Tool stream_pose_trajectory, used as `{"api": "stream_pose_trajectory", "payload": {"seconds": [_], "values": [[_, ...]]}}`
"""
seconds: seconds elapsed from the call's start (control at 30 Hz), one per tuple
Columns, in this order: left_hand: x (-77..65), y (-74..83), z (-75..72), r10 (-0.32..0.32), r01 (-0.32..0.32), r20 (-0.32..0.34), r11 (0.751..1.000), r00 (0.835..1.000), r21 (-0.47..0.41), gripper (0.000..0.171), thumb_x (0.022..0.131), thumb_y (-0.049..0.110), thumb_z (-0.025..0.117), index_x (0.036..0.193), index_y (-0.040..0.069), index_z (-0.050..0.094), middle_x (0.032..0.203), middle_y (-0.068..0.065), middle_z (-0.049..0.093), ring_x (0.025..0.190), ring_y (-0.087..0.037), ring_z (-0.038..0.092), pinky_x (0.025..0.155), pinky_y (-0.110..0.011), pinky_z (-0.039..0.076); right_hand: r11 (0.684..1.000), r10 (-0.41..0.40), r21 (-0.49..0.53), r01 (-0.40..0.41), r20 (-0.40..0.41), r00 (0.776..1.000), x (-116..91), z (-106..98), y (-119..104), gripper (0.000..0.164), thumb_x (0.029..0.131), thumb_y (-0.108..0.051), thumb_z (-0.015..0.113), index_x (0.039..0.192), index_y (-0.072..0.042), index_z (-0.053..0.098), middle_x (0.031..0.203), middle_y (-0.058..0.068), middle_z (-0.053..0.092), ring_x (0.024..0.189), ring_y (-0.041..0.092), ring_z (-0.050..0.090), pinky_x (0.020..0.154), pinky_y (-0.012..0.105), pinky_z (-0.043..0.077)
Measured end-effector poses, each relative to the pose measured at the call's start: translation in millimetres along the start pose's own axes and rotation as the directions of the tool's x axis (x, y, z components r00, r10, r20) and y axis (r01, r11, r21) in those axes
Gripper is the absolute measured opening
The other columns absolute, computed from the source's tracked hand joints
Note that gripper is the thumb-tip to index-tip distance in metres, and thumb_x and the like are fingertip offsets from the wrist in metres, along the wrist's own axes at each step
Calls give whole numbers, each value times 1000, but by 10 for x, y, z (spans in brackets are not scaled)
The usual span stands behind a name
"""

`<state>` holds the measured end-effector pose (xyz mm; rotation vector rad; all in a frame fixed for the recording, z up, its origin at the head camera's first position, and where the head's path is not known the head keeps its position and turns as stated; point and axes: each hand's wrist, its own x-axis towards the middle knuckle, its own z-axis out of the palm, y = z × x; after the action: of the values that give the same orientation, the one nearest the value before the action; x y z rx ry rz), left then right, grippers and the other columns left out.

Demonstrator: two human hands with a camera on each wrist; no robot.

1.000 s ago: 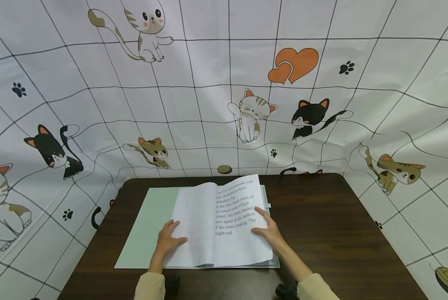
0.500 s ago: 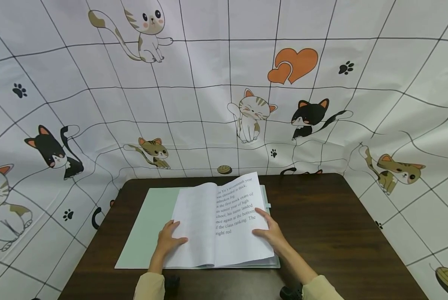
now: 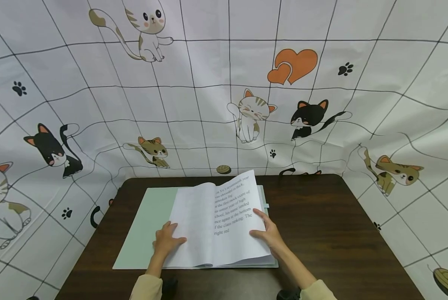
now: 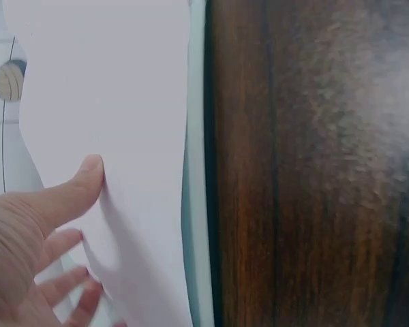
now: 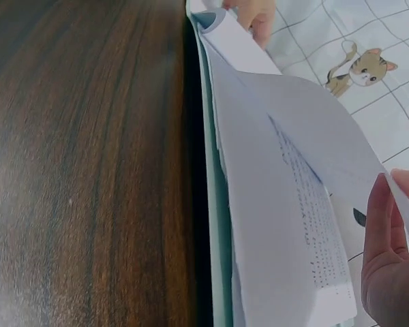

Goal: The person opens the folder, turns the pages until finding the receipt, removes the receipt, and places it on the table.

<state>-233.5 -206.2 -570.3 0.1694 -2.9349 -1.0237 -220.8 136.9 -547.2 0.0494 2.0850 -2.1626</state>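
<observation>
Open bklt. (image 3: 211,243): we see it btwn L hand (image 3: 166,239) & R hand (image 3: 270,234), atop pale-green cover (image 3: 143,235).
L hand: thumb presses L pg. (image 3: 193,212); fingers spread.
R hand: pinches raised, curving R pg. (image 3: 233,212).
Tabletop (image 3: 321,233): dark, grained wood.

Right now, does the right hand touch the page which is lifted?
Touching: in the right wrist view, the right hand pinches the lifted page between thumb and fingers.

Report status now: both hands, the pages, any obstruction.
Left hand resting on left page. Right hand pinching right page, its edge raised off sheets below. No obstruction seen.
</observation>
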Motion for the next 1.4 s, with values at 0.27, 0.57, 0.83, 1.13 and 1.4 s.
{"api": "stream_pose_trajectory", "payload": {"seconds": [0.27, 0.57, 0.83, 1.13, 1.4], "values": [[-51, 38, -61, -26, 31, -50, 995, 998, 95, 65, 76, 28, 80, 129, -2, 57, 142, -31, 44, 120, -57, 40, 82, -69, 34, 999, -40, 24, 39, 34, 999, -10, 25, -43, 76, 78, 7, 65, 148, -9, 39, 134, 26, 55, 90, 12, 67, 69, 34, 59], [-67, 162, -85, 20, -12, -46, 985, 999, 170, 60, 78, 24, 78, 126, -5, 58, 136, -36, 44, 116, -58, 42, 83, -71, 35, 998, -38, 56, 35, 64, 997, -11, 95, -104, 77, 78, 8, 65, 148, -9, 38, 135, 25, 53, 91, 13, 67, 71, 34, 59], [-102, 351, -98, 108, -90, -73, 970, 991, 224, 53, 77, 17, 78, 122, -5, 59, 133, -40, 42, 117, -57, 42, 82, -67, 36, 996, -38, 79, 32, 69, 997, -53, 176, -176, 77, 78, 8, 65, 148, -9, 39, 135, 25, 53, 90, 16, 68, 70, 33, 59], [-83, 730, -81, 196, -173, -89, 961, 977, 216, 52, 80, 20, 77, 124, -2, 61, 140, -40, 38, 123, -55, 41, 89, -67, 37, 996, -34, 86, 31, 32, 999, -149, 255, -209, 74, 77, 9, 66, 146, -6, 42, 130, 26, 56, 96, 17, 66, 72, 32, 58], [-24, 1019, -34, 276, -265, -95, 957, 956, 114, 52, 84, 22, 73, 129, 0, 58, 143, -37, 39, 126, -55, 43, 95, -68, 39, 994, -52, 102, 48, 37, 998, -195, 318, -222, 72, 79, 9, 65, 146, -6, 41, 136, 25, 53, 102, 16, 63, 78, 28, 55]]}}
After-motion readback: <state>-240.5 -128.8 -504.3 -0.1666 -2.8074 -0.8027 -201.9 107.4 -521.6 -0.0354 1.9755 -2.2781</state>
